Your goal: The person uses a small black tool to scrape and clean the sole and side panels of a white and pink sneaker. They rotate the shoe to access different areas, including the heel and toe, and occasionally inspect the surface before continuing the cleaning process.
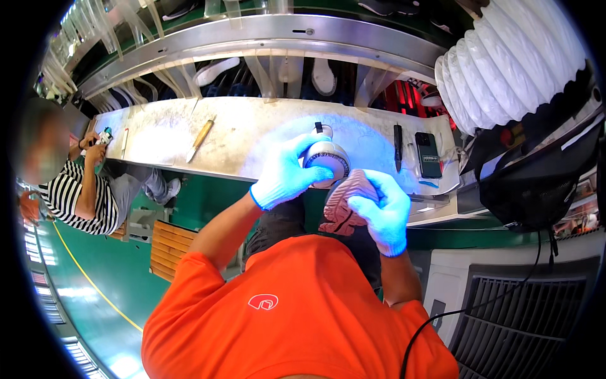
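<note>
Both my hands wear white knit gloves that glow blue under the lamp. My left hand [284, 174] is closed round a pale shoe [327, 159], its rounded end with a dark line along the edge turned toward me; a black tab stands at its far end. A pinkish, ridged shoe sole [348, 203] is gripped in my right hand [386, 211], thumb on its near face. The sole hangs tilted just right of the shoe, its upper end close to it; whether they touch I cannot tell. Both pieces are at the near edge of the workbench [243, 136].
On the bench lie a wooden-handled knife [201, 140], a white pen-like stick [125, 143], a black slim tool [398, 146] and a phone [428, 155]. Behind runs a metal-railed rack [271, 43] with shoes. A white hose [505, 69] and black bag [524, 183] crowd the right. A co-worker [82, 196] sits left.
</note>
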Demonstrator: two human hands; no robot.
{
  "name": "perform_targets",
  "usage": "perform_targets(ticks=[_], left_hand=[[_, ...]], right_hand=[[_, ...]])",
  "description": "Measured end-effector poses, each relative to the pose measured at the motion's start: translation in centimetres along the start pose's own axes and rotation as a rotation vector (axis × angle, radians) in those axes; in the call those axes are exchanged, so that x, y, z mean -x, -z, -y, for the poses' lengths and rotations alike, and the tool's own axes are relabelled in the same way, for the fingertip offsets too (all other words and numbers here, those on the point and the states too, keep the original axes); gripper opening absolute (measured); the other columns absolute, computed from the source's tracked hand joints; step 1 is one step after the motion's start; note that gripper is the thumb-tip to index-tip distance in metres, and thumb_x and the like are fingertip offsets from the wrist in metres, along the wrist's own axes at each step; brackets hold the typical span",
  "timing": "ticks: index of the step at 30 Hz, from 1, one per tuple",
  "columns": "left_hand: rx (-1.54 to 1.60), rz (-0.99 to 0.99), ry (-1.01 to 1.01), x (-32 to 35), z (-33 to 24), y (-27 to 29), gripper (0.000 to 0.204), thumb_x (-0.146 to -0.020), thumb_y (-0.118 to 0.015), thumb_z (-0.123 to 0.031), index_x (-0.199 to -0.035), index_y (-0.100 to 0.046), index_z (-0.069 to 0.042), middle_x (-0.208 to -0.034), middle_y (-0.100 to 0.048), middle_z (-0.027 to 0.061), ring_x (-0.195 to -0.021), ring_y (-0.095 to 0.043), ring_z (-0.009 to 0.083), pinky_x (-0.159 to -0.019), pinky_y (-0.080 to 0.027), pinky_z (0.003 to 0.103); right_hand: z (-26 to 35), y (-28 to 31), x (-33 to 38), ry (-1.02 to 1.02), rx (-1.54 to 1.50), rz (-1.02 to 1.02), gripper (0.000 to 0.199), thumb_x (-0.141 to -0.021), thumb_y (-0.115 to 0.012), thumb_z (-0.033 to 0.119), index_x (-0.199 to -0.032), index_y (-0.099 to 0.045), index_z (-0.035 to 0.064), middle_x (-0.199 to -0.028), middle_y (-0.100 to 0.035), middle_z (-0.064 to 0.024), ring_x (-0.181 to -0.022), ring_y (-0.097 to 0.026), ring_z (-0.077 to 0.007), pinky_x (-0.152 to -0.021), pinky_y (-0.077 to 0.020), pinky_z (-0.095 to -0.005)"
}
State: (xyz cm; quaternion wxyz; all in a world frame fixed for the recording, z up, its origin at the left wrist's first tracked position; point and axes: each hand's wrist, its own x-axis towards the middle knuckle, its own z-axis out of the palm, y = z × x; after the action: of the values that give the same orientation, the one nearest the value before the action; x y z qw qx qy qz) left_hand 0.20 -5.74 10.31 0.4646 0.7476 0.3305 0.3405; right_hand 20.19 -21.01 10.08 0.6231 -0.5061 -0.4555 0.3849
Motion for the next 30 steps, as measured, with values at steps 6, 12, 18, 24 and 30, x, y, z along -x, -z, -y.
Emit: perform_targets(ticks=[6, 12, 18, 24, 30], left_hand=[[0.239, -0.208, -0.202, 2.2, 1.2, -2.5, 0.033, -0.089, -0.091, -0.002, -0.113, -0.068, -0.003, -0.136, -0.074, 0.0203, -0.126, -0.073, 0.0282, -0.109, -0.058, 0.042], [-0.046, -0.102, -0.481, 2.9, 3.7, -2.7, 0.027, -0.087, -0.088, 0.009, -0.104, -0.072, -0.004, -0.137, -0.073, 0.0279, -0.118, -0.077, 0.0367, -0.101, -0.062, 0.043], [-0.011, 0.035, -0.516, 4.3, 1.9, -2.1, 0.021, -0.1, -0.073, -0.002, -0.12, -0.071, 0.002, -0.152, -0.061, 0.0386, -0.138, -0.068, 0.0453, -0.115, -0.053, 0.049], [0.294, -0.128, -0.339, 7.5, 1.7, -4.1, 0.032, -0.091, -0.086, -0.016, -0.11, -0.07, 0.005, -0.15, -0.063, 0.0371, -0.137, -0.068, 0.0458, -0.116, -0.051, 0.05], [0.465, -0.203, -0.217, 9.1, 1.0, -4.9, 0.034, -0.084, -0.093, -0.014, -0.094, -0.064, 0.0, -0.144, -0.068, 0.0331, -0.141, -0.065, 0.0461, -0.123, -0.043, 0.057]], right_hand=[[-1.5, -0.7, -0.8, 0.039, -0.121, 0.02, 0.038, -0.1, -0.078, 0.005, -0.136, -0.07, -0.0057, -0.127, -0.077, -0.0109, -0.112, -0.072, -0.0162, -0.104, -0.0575, -0.0342], [-2.4, -0.1, -1.6, 0.109, -0.09, -0.016, 0.031, -0.097, -0.081, 0.006, -0.126, -0.077, -0.0044, -0.116, -0.075, -0.0063, -0.104, -0.07, -0.0138, -0.097, -0.0559, -0.0313], [-3.7, 0.8, -1.5, 0.199, -0.129, 0.027, 0.029, -0.09, -0.086, 0.003, -0.118, -0.079, -0.0033, -0.105, -0.071, -0.0049, -0.093, -0.066, -0.0144, -0.087, -0.0538, -0.0299], [-3.2, -0.7, 0.9, 0.196, -0.023, 0.018, 0.031, -0.082, -0.087, 0.002, -0.111, -0.078, -0.0036, -0.1, -0.068, -0.0066, -0.09, -0.063, -0.0172, -0.083, -0.0514, -0.0315], [-2.5, -1.7, 2.3, 0.175, 0.041, 0.019, 0.032, -0.075, -0.086, -0.006, -0.103, -0.075, 0.002, -0.092, -0.063, -0.0058, -0.082, -0.056, -0.0161, -0.072, -0.0456, -0.0314]])
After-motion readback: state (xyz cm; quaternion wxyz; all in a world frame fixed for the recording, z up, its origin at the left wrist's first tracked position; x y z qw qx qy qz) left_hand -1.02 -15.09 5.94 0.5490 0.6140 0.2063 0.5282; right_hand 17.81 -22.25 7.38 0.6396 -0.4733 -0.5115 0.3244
